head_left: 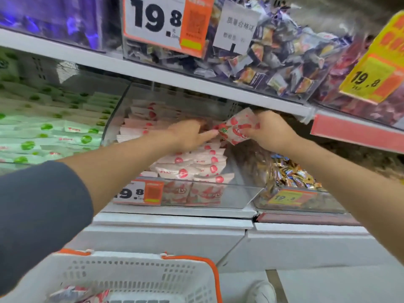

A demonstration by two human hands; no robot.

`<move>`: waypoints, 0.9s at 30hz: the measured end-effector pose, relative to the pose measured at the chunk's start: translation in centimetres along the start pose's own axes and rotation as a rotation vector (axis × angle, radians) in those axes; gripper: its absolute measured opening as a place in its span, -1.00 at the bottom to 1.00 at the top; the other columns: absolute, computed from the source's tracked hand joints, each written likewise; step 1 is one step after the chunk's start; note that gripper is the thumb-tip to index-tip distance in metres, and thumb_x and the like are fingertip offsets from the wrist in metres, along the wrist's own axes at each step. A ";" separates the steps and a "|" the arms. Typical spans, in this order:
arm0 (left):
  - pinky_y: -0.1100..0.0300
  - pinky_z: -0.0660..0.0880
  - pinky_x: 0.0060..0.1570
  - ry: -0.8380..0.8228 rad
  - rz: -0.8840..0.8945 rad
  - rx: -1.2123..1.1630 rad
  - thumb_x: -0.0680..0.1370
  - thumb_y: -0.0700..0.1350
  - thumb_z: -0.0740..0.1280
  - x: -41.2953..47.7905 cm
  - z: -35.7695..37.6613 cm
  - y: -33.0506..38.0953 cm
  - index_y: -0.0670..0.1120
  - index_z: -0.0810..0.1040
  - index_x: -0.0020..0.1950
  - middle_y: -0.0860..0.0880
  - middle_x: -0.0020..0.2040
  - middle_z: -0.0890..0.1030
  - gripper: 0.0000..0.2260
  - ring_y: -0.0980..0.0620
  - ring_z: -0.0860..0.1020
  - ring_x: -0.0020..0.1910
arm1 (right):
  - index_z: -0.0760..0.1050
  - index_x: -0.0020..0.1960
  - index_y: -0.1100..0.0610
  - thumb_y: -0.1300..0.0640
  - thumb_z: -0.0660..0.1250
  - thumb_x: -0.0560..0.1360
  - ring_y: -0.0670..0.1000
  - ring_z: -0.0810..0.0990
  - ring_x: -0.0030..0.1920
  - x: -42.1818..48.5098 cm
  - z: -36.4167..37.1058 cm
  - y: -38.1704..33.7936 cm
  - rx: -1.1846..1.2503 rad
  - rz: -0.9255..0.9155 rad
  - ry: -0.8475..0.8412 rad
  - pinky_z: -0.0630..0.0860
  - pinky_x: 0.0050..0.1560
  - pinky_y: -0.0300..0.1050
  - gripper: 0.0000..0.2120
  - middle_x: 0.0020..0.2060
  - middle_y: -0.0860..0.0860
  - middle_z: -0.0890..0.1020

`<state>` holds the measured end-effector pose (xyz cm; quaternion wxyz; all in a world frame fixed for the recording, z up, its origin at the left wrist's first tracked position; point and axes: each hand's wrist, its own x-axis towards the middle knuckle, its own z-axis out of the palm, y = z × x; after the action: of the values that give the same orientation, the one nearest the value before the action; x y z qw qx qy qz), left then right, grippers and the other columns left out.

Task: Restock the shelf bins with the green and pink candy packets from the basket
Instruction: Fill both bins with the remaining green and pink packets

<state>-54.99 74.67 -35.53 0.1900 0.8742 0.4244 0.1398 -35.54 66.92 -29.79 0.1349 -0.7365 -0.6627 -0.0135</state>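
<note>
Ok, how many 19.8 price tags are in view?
4: upper-middle tag, upper-right yellow tag, pink bin's tag, lower-right yellow tag. Others may be hidden.

At frame centre, the right grip [265, 130] is pinching pink candy packets [237, 127] above the clear bin [236, 195]; the left grip [188, 134] is reaching straight-fingered toward them. A white basket [131, 272] is sitting lower left.

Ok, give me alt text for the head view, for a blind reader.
A person's right hand grips pink candy packets above a clear shelf bin of the same, left hand open beside them; a white basket below.
</note>
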 end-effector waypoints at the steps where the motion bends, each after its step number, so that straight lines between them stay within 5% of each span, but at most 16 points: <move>1: 0.06 0.40 0.27 -0.080 -0.002 0.047 0.59 0.32 0.04 0.6 0.6 -0.5 -0.09 0.42 0.42 -0.16 0.33 0.52 -0.39 -0.14 0.48 0.28 | 0.54 0.05 0.32 0.07 0.32 0.57 0.20 0.57 -0.02 0.9 0.8 0.3 -0.050 0.020 0.006 0.44 -0.08 -0.04 -0.72 -0.06 0.23 0.60; 3: 0.03 0.23 0.41 -0.183 -0.013 0.163 0.58 0.35 -0.04 1.2 1.6 -1.5 -0.09 0.25 0.54 -0.14 0.50 0.33 -0.31 -0.12 0.31 0.46 | 0.44 0.27 0.30 0.09 0.23 0.61 0.24 0.51 0.20 2.9 2.0 0.7 -0.167 0.025 -0.041 0.44 0.18 0.01 -0.66 0.16 0.24 0.54; 5: -0.05 0.01 0.52 -0.191 0.000 0.272 0.56 0.38 -0.14 1.7 2.4 -2.7 0.01 0.00 0.61 -0.04 0.60 0.05 -0.29 -0.05 0.05 0.57 | 0.40 0.29 0.28 0.11 0.22 0.62 0.21 0.50 0.22 4.8 2.6 0.6 -0.262 0.015 -0.138 0.43 0.18 -0.03 -0.68 0.21 0.21 0.51; 10: -0.03 -0.10 0.53 -0.130 0.038 0.324 0.60 0.32 -0.15 1.8 2.9 -3.5 0.06 -0.14 0.61 0.03 0.61 -0.08 -0.36 0.03 -0.06 0.58 | 0.44 0.03 0.24 0.13 0.29 0.55 0.11 0.54 -0.09 8.1 2.6 -0.4 -0.552 -0.051 -0.196 0.40 -0.16 -0.10 -0.83 -0.23 0.05 0.46; 13: 0.00 -0.09 0.53 -0.097 0.046 0.341 0.61 0.30 -0.14 1.7 2.8 -3.4 0.01 -0.05 0.61 0.01 0.61 -0.03 -0.36 0.03 -0.04 0.58 | 0.36 -0.05 0.20 0.10 0.33 0.54 0.07 0.46 -0.17 8.4 1.7 -1.3 -0.662 -0.070 -0.200 0.37 -0.16 -0.12 -0.81 -0.21 0.05 0.45; 17: -0.01 -0.06 0.53 -0.087 0.044 0.350 0.61 0.30 -0.15 1.8 3.0 -3.6 -0.03 0.01 0.60 -0.02 0.61 0.03 -0.35 0.01 -0.01 0.58 | 0.36 -0.24 0.16 0.12 0.38 0.50 -0.02 0.44 -0.36 8.5 1.8 -1.4 -0.688 -0.015 -0.278 0.34 -0.43 -0.19 -0.75 -0.33 0.02 0.46; 24: 0.00 -0.02 0.52 -0.040 0.078 0.321 0.62 0.28 -0.11 1.3 2.9 -3.5 -0.03 0.02 0.59 -0.02 0.60 0.08 -0.37 0.01 0.04 0.57 | 0.46 0.16 0.22 0.24 0.34 0.52 0.02 0.52 -0.20 8.8 4.6 -0.8 -0.544 -0.012 -0.254 0.43 -0.26 -0.15 -0.78 -0.15 0.04 0.54; 27: 0.00 0.24 0.42 -0.044 0.044 0.241 0.60 0.30 -0.04 1.2 2.2 -3.2 -0.06 0.26 0.50 -0.11 0.47 0.36 -0.39 -0.08 0.35 0.42 | 0.32 0.42 0.15 0.23 0.30 0.56 0.02 0.51 -0.11 8.8 7.2 -0.2 -0.510 -0.050 -0.300 0.46 -0.13 -0.14 -0.56 0.06 0.07 0.58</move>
<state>-55.58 76.96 -38.78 0.0896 0.9027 0.4146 0.0725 -35.83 77.08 -34.94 -0.1542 -0.7240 -0.6683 -0.0738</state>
